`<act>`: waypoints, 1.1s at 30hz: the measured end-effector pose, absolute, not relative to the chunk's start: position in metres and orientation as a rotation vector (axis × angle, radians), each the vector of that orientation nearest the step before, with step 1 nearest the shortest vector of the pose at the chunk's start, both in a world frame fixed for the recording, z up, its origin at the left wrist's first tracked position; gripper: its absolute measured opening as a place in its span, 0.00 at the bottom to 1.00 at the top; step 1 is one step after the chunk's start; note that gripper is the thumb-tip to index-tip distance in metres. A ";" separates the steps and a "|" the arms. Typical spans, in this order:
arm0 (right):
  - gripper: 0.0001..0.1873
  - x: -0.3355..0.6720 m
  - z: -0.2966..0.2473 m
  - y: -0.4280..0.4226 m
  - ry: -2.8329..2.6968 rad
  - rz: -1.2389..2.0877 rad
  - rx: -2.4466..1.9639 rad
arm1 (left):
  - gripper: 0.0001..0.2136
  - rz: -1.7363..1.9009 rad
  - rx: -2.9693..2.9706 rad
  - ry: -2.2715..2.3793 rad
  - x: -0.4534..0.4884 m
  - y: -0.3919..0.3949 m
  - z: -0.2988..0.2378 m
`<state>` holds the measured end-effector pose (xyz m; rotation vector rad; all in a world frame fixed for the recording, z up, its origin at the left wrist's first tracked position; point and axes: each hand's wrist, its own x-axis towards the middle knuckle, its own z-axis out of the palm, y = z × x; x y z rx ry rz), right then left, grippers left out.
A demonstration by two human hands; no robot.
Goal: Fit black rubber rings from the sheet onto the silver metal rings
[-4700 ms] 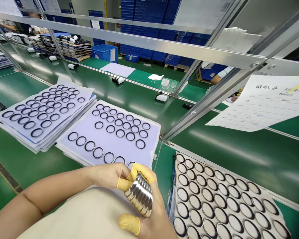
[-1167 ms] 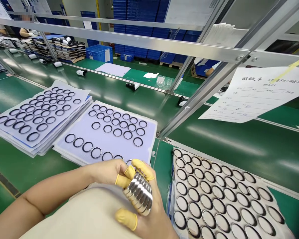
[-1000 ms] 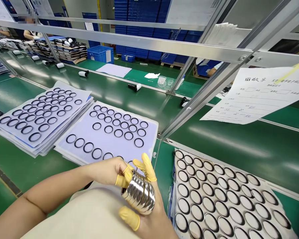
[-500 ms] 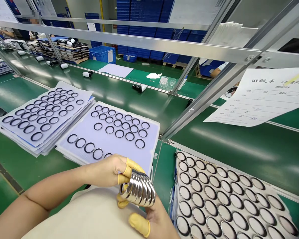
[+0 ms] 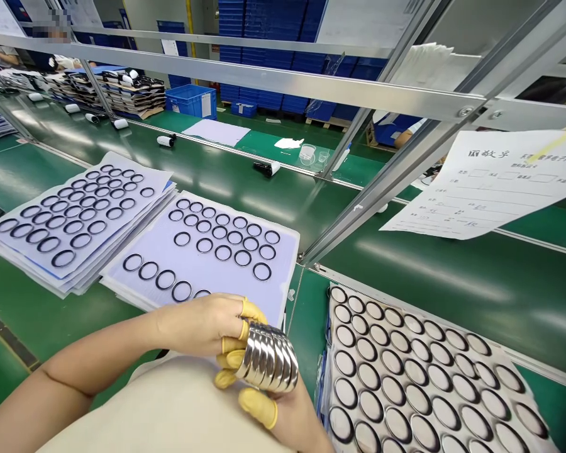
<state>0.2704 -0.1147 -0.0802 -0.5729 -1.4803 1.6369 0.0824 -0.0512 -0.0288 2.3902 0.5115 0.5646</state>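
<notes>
Several shiny metal rings point(image 5: 270, 358) sit in a row, threaded over the fingers of my right hand point(image 5: 295, 415). Its yellow-cotted thumb point(image 5: 259, 408) is held apart below them. My left hand point(image 5: 212, 324), also wearing yellow finger cots, has its fingertips closed at the left end of the row, on the endmost ring. Its own fingers partly hide that contact. Just beyond my hands lies a white sheet point(image 5: 236, 280) bearing dark-edged rings in rows, with a bare band across its middle. My left forearm covers its near edge.
Left of it stands a stack of sheets point(image 5: 82, 277) topped with rings. At right, another ring-covered sheet point(image 5: 400, 352) lies on the green table. A metal frame post point(image 5: 353, 192) and a hanging paper form point(image 5: 490, 195) rise ahead. A conveyor belt point(image 5: 207, 170) carries black-and-white items.
My left fingertips have closed in against the end of the ring row, and the right hand's fingers show more beneath them. The whole view has shifted slightly.
</notes>
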 end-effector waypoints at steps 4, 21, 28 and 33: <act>0.18 0.272 -0.077 -0.115 -1.555 1.651 -0.703 | 0.07 0.202 2.327 0.451 0.069 -0.042 -0.021; 0.26 0.272 -0.064 -0.104 -1.862 1.321 -0.809 | 0.13 -0.047 1.610 0.242 0.082 -0.051 -0.033; 0.51 0.287 -0.077 -0.113 -1.565 1.406 -0.810 | 0.23 0.049 1.606 0.300 0.088 -0.057 -0.045; 0.55 0.288 -0.073 -0.120 -1.644 1.284 -0.875 | 0.31 0.341 1.393 0.266 0.096 -0.061 -0.061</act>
